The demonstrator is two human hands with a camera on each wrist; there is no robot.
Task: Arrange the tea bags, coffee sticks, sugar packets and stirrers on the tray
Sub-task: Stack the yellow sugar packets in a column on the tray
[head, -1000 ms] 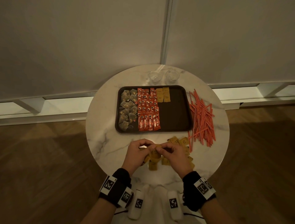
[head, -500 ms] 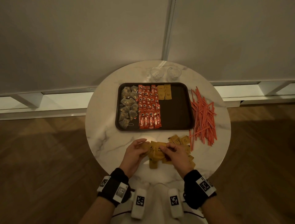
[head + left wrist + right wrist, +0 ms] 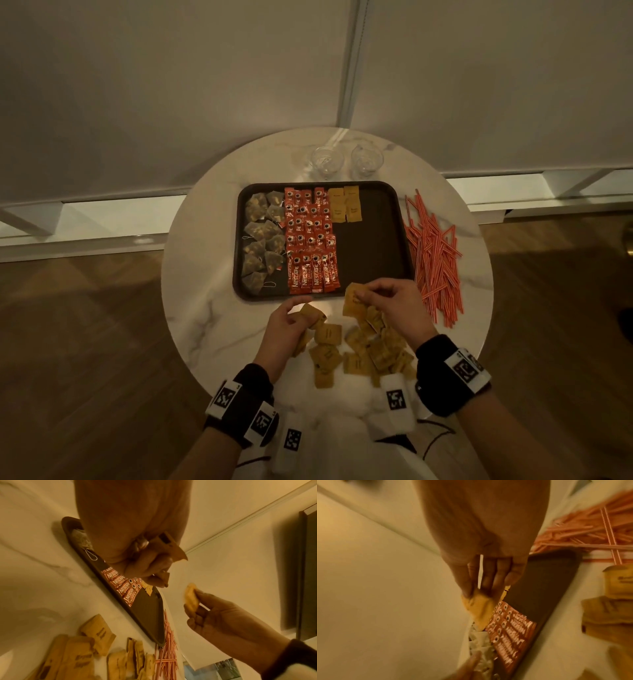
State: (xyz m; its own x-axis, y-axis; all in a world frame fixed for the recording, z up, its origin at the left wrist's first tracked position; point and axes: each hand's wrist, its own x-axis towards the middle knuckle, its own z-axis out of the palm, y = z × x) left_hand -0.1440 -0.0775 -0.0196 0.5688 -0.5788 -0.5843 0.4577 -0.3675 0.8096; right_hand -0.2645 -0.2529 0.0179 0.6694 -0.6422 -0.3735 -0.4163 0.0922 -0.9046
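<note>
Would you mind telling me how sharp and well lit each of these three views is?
Head view: dim, warm, sharp; tray legible. Left wrist view: yellow cast, coffee sticks readable. Right wrist view: motion-blurred, stirrers smeared, right hand softly focused.

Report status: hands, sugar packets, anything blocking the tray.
Left hand grips sugar packets; right hand pinches one packet at the tray edge. Four packets placed, loose pile on table. Tray's right side bare; stirrers alongside.

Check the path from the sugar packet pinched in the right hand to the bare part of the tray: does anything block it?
Nothing visible does. The right hand holds the sugar packet just over the tray near rim, beside the coffee sticks.
</note>
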